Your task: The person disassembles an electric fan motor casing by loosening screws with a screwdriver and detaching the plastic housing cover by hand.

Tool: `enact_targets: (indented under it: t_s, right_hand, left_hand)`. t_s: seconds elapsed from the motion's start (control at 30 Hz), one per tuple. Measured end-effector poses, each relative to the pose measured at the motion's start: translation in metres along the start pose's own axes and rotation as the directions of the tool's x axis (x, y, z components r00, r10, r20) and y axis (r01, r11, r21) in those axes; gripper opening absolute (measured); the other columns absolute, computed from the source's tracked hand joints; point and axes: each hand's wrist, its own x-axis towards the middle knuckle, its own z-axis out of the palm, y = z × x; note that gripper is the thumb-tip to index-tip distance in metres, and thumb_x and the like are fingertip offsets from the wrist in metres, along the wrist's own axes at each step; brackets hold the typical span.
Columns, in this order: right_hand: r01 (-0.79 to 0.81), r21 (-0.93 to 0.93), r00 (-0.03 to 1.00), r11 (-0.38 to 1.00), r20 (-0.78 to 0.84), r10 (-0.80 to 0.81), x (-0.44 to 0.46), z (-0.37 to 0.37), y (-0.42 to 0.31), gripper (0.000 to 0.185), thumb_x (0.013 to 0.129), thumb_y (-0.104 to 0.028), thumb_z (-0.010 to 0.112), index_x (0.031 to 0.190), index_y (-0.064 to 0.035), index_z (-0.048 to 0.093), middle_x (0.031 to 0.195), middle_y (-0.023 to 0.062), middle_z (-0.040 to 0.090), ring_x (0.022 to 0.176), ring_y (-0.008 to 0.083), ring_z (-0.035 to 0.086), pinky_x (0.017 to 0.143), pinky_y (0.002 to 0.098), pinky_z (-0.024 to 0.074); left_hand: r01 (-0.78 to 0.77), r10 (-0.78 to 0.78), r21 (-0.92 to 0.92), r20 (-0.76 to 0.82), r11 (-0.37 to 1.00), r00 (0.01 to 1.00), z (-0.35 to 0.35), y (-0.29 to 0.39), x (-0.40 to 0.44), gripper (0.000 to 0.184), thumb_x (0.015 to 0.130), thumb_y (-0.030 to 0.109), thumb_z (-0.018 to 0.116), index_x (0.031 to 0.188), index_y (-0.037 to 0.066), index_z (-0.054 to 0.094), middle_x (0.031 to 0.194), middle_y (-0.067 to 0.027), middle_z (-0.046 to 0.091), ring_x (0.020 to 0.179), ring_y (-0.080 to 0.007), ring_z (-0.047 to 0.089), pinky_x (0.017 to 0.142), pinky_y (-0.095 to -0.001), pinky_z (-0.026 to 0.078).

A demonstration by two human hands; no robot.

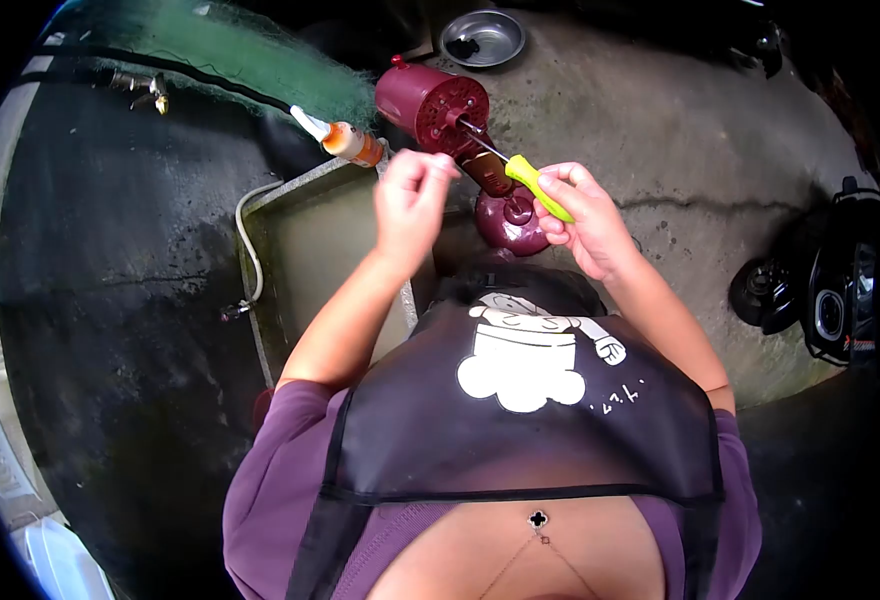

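My right hand [582, 215] grips the yellow-green handle of a screwdriver [528, 175]. Its metal shaft points up and left, and the tip meets the centre of a round, slotted end on a maroon motor housing [425, 100], which looks like part of an electric fan. Below the housing are a neck and a rounded maroon base [505, 225]. My left hand [415, 200] is raised just left of the neck, its fingers curled in a pinch and slightly blurred. Whatever it may hold is too small to see.
Left of the fan is a stone-rimmed basin [325, 180], with an orange-labelled bottle [355, 145] at its far corner. Beyond stands a metal bowl [482, 40] with something dark inside. A pale hose [248, 230], a brass tap [160, 100] and green netting [230, 60] lie left; a black scooter-like vehicle [840, 290] stands right.
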Motion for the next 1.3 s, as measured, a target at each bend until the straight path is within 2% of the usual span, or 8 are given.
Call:
enact_targets:
  t_s: [0.4,0.53,0.6,0.7,0.9,0.97,1.23,1.3]
  right_hand:
    - [-0.031,-0.300,0.999,0.953,-0.047,0.018,0.002,-0.006,-0.012,0.024,0.092,-0.014,0.066,0.108,-0.0049,0.052,0.074,0.0012,0.052,0.057,0.0058,0.045,0.043,0.0217,0.0317]
    - [0.430,-0.843,0.850,0.322,0.258,-0.459,0.001,-0.012,0.000,0.018,0.087,-0.011,0.065,0.102,-0.0064,0.057,0.075,0.0047,0.055,0.062,0.0209,0.060,0.054,0.0312,0.0482]
    - [0.394,-0.730,0.728,-0.559,0.619,-0.295,-0.002,-0.013,-0.005,0.018,0.083,-0.013,0.064,0.100,-0.0091,0.059,0.086,0.0082,0.058,0.067,0.0252,0.061,0.060,0.0331,0.0520]
    - [0.415,-0.480,0.549,-0.773,0.810,-0.208,-0.001,-0.022,-0.007,0.022,0.081,-0.014,0.061,0.103,-0.0119,0.060,0.099,0.0074,0.057,0.078,0.0250,0.063,0.064,0.0368,0.0542]
    - [0.489,-0.868,0.440,-0.085,0.329,-0.835,0.010,-0.018,0.009,0.041,0.086,-0.038,0.071,0.111,-0.0101,0.055,0.107,0.0147,0.053,0.078,0.0275,0.057,0.064,0.0346,0.0509]
    - [0.155,0.345,0.961,0.926,-0.269,-0.061,0.007,-0.023,0.013,0.045,0.092,-0.037,0.065,0.116,-0.0035,0.046,0.106,0.0190,0.053,0.077,0.0282,0.057,0.064,0.0364,0.0501]
    - [0.248,-0.093,0.937,0.964,-0.229,-0.263,0.014,-0.015,0.026,0.016,0.095,-0.017,0.056,0.100,-0.0029,0.050,0.103,0.0121,0.056,0.074,0.0238,0.057,0.064,0.0383,0.0518]
    - [0.614,-0.753,0.522,-0.237,0.613,-0.593,0.001,-0.006,0.005,0.009,0.087,-0.010,0.061,0.089,-0.0056,0.053,0.103,0.0084,0.056,0.081,0.0247,0.058,0.074,0.0397,0.0538]
  left_hand:
    - [0.375,-0.400,0.174,0.146,0.911,0.905,-0.007,-0.109,0.168,0.034,0.085,0.036,0.073,0.096,0.004,0.069,0.089,-0.0056,0.069,0.083,-0.0160,0.061,0.079,-0.0304,0.050]
    - [0.389,-0.400,0.094,0.167,0.916,0.901,-0.006,-0.118,0.167,0.018,0.090,0.021,0.066,0.096,0.004,0.069,0.088,-0.0031,0.067,0.081,-0.0126,0.059,0.076,-0.0281,0.048]
    - [0.373,-0.380,0.078,0.138,0.925,0.914,-0.006,-0.120,0.165,0.020,0.089,0.022,0.066,0.095,0.003,0.069,0.087,-0.0042,0.068,0.080,-0.0135,0.059,0.076,-0.0292,0.049]
    - [0.374,-0.380,0.074,0.079,0.924,0.922,-0.006,-0.118,0.162,0.019,0.090,0.019,0.062,0.095,0.003,0.070,0.088,-0.0049,0.068,0.080,-0.0142,0.060,0.076,-0.0289,0.048]
    - [0.400,-0.396,0.104,-0.054,0.911,0.917,-0.007,-0.118,0.153,0.020,0.090,0.019,0.060,0.098,0.004,0.072,0.092,-0.0078,0.071,0.085,-0.0175,0.063,0.080,-0.0307,0.049]
    - [0.401,-0.396,0.116,-0.068,0.909,0.916,-0.008,-0.120,0.152,0.020,0.090,0.019,0.060,0.098,0.005,0.073,0.092,-0.0084,0.071,0.087,-0.0188,0.064,0.082,-0.0317,0.049]
    - [0.402,-0.399,0.060,-0.054,0.914,0.915,-0.006,-0.128,0.153,0.019,0.091,0.018,0.059,0.096,0.005,0.072,0.090,-0.0067,0.070,0.085,-0.0177,0.063,0.082,-0.0308,0.048]
    - [0.403,-0.401,0.025,-0.058,0.915,0.914,-0.006,-0.129,0.155,0.019,0.091,0.018,0.059,0.095,0.005,0.072,0.089,-0.0062,0.070,0.085,-0.0174,0.063,0.081,-0.0304,0.048]
